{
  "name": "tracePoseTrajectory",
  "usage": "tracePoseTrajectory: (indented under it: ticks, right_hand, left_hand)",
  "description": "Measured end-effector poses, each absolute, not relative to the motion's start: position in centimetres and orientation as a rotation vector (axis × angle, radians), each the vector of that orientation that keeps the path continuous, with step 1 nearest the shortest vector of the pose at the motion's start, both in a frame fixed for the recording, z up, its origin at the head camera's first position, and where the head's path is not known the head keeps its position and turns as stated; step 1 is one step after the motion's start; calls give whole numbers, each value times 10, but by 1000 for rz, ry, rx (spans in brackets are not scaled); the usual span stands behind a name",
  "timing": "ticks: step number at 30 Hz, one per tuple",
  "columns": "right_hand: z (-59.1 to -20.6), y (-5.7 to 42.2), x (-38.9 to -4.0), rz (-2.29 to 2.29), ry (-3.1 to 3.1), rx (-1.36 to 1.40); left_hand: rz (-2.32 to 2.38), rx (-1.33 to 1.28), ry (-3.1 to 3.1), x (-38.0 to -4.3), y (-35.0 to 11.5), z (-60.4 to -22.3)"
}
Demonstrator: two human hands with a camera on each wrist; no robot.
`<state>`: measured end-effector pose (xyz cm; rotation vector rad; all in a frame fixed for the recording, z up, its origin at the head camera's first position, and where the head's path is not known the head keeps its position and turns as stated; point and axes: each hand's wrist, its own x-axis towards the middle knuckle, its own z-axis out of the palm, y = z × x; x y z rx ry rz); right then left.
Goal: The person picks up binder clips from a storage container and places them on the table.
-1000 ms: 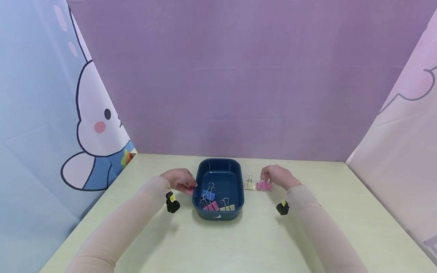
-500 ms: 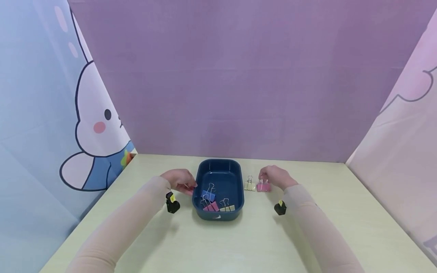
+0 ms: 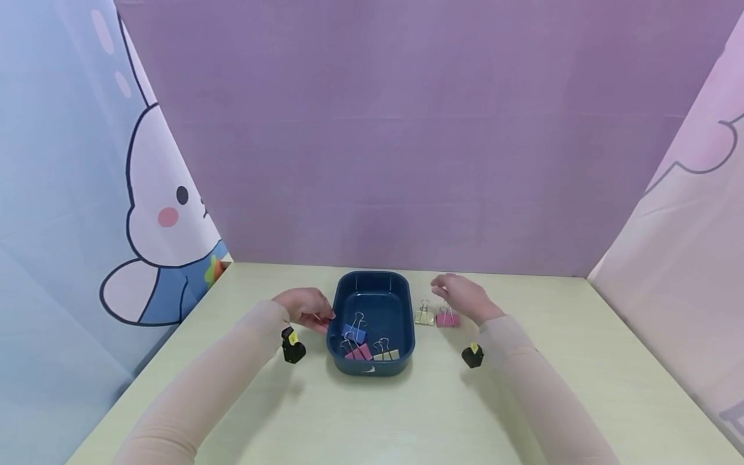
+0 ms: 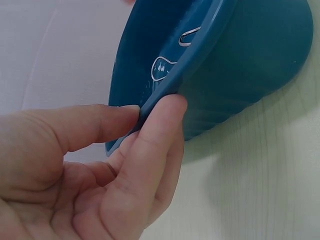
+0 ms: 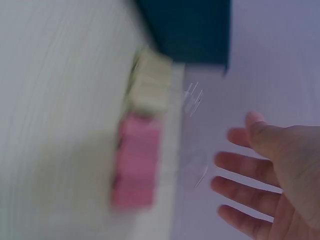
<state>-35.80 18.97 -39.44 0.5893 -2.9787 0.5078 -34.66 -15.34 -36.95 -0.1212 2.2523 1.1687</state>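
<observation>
From the head view, the left hand [image 3: 305, 307] pinched the left rim of the blue tray [image 3: 372, 281], which sat near the middle of the tabletop [image 3: 407, 413], toward its far edge. The tray held a blue clip [image 3: 355, 332], a pink clip [image 3: 361, 351] and a cream clip [image 3: 386, 353]. The right hand [image 3: 462, 298] hovered with fingers spread over two clips just right of the tray, one cream [image 3: 425, 316], one pink [image 3: 447, 319], holding neither.

The left wrist view showed thumb and forefinger [image 4: 160, 150] clamped on the rim, the tray's contents mostly hidden apart from wire handles.

The right wrist view was blurred; the hand's fingers [image 5: 240, 167] were wide apart, clear of both clips, and the tray was cut off at the top.
</observation>
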Motion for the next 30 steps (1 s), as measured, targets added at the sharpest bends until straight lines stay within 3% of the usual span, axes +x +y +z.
tracePoseTrajectory:
  ticks: [6, 10, 13, 22, 30]
  right_hand:
    - [-373, 128, -328, 402, -2909, 888]
    - [-376, 102, -309, 280, -2934, 1202]
    - [-384, 95, -304, 255, -2978, 1286]
    - [-384, 106, -305, 489, -3007, 1255]
    - [-339, 158, -324, 698, -2821, 987]
  left_hand:
    - [1167, -122, 2265, -347, -154, -369]
    - [1177, -102, 2260, -347, -153, -370]
    - [1177, -94, 2259, -348, -151, -371]
    - [1183, -80, 2240, -348, -146, -369]
    - [1172, -76, 2245, -346, -146, -366]
